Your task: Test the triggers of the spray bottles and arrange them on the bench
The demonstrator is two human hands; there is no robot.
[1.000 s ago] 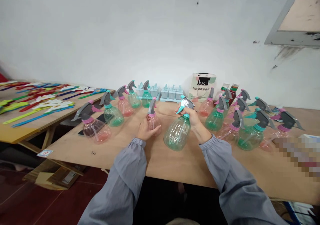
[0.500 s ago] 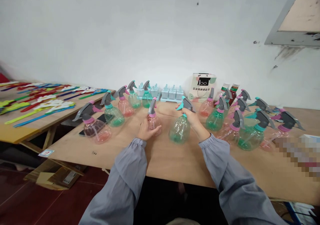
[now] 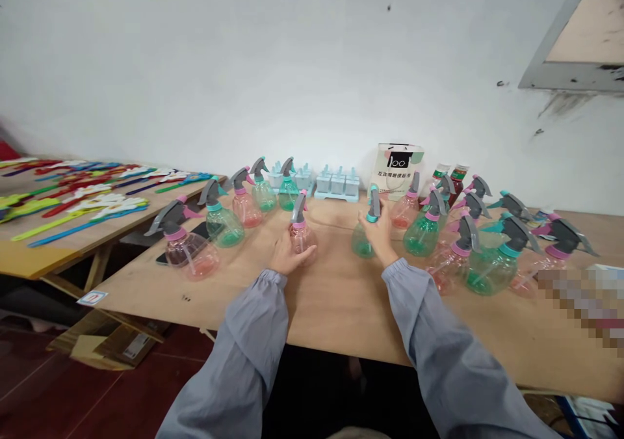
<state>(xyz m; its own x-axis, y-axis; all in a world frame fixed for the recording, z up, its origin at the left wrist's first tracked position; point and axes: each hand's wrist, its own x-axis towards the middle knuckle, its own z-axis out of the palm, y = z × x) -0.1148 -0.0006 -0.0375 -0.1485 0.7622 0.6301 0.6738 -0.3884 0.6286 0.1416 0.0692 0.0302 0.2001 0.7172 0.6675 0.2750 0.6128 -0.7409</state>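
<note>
My right hand (image 3: 381, 232) is wrapped round a green spray bottle (image 3: 364, 240) with a grey and teal trigger head, which stands upright on the plywood table (image 3: 341, 302). My left hand (image 3: 284, 257) cups the body of a pink spray bottle (image 3: 301, 229) with a grey and pink head, also upright on the table. The two bottles stand about a hand's width apart near the middle of the table. Grey sleeves cover both my arms.
Several pink and green spray bottles stand in a row at the left (image 3: 217, 221) and in a cluster at the right (image 3: 480, 250). A white box (image 3: 396, 169) and light blue moulds (image 3: 336, 182) are by the wall. A second table (image 3: 43, 244) holds coloured strips.
My right hand carried the green bottle from a tilted, lifted position away from me and stood it upright on the table. My left hand stayed on the pink bottle.
</note>
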